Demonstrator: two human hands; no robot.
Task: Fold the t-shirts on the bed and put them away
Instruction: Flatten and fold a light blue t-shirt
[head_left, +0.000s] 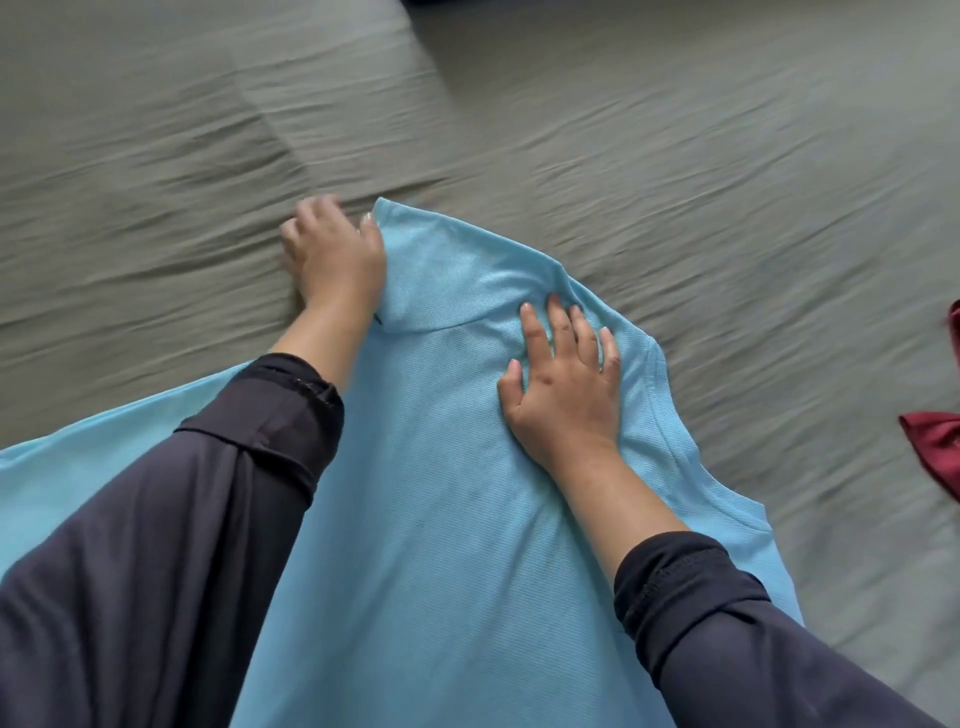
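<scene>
Fingers of the left hand pinch the far edge of a light blue t-shirt, while the right hand lies flat on it, fingers spread, pinning the cloth. The shirt lies on a wrinkled grey bed sheet, partly folded. This looks like an early fold; next, the pinched part likely needs laying flat. Dark red fabric lies well apart.

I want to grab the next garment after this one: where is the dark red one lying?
In the head view, the dark red garment lies at the far right edge on the grey bed sheet, right of the blue t-shirt and the right hand.
</scene>
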